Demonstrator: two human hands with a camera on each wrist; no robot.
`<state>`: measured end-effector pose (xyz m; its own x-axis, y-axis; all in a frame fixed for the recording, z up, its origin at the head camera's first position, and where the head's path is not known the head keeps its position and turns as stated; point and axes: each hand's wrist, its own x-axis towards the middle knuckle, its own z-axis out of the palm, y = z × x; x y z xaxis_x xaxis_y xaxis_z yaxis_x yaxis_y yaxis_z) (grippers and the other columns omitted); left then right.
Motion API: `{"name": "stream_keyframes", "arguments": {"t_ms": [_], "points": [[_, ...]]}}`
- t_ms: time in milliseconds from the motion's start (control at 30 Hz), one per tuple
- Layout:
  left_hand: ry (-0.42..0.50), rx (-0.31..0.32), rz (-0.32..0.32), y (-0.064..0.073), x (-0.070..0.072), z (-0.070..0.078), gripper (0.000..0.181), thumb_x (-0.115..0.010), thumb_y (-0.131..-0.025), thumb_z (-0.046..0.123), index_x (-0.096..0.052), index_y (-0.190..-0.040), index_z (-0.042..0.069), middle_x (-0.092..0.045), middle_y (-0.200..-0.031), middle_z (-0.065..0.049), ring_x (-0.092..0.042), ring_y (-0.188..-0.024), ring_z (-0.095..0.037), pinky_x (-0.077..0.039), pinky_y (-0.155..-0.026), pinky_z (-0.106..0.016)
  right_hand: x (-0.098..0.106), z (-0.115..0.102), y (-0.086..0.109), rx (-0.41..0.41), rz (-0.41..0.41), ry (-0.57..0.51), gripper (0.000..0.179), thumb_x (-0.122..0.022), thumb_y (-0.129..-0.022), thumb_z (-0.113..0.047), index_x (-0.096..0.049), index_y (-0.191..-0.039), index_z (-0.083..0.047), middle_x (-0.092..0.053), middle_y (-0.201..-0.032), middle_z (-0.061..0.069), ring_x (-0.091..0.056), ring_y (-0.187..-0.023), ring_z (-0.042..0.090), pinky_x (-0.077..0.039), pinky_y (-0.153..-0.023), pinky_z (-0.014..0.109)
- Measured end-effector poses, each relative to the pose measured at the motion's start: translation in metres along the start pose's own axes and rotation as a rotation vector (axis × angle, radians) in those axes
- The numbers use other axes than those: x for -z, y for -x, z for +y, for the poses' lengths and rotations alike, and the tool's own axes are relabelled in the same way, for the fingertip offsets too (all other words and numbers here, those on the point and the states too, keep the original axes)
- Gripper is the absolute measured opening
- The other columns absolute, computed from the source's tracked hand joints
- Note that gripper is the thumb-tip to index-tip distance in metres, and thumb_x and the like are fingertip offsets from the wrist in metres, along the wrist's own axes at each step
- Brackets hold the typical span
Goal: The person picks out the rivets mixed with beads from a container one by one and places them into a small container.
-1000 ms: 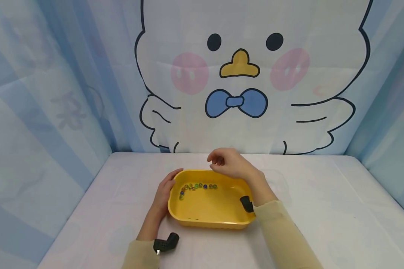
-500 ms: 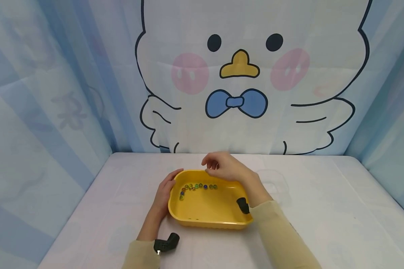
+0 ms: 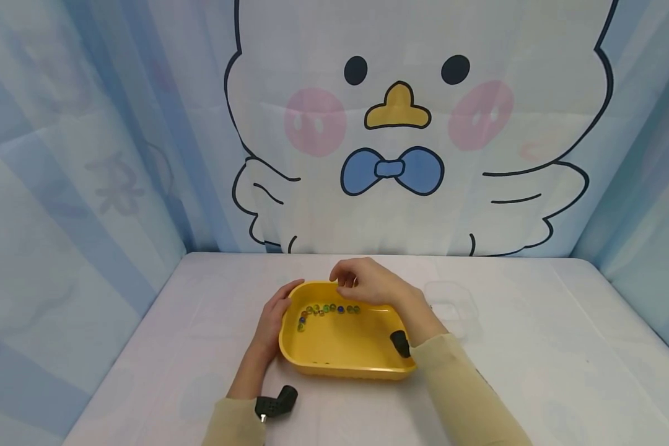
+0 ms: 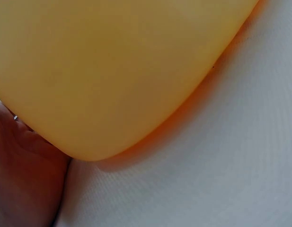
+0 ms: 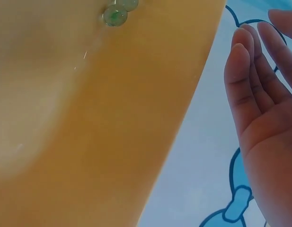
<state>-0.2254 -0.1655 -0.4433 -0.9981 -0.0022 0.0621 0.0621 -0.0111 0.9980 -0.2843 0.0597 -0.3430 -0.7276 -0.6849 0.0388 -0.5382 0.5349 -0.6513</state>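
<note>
Head view shows the left hand [image 3: 271, 319] lying relaxed against the yellow tray [image 3: 345, 348] on the counter [image 3: 535, 353], marbles [image 3: 326, 308] inside, and the right hand [image 3: 370, 282], loosely bent and holding nothing, near its far rim.

A white tabletop [image 3: 535, 365] with rounded far corners meets a blue-and-white back cloth [image 3: 195, 93], printed with a big cartoon bird [image 3: 396, 37] wearing a bow tie [image 3: 390, 168]. Pale blue curtains [image 3: 44, 248] hang on both sides.

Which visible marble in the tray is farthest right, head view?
The marble at the right end of the row, far side of the yellow tray; the other visible marbles all lie to its left.
</note>
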Motion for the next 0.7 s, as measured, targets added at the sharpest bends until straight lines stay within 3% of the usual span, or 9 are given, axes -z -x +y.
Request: {"name": "stream_keyframes", "arguments": {"t_ms": [700], "points": [[0.009, 0.008, 0.001, -0.001, 0.000, -0.001, 0.048, -0.034, -0.103, 0.014, -0.049, -0.148, 0.009, -0.045, -0.153, -0.009, -0.039, -0.140, -0.025, -0.026, -0.118, -0.044, -0.011, 0.000, -0.012, 0.056, -0.159, 0.023, 0.025, -0.068, -0.092, -0.007, -0.068, -0.117, -0.003, -0.065, -0.092, -0.003, -0.059, -0.083, 0.016, -0.055, -0.070, 0.026]]}}
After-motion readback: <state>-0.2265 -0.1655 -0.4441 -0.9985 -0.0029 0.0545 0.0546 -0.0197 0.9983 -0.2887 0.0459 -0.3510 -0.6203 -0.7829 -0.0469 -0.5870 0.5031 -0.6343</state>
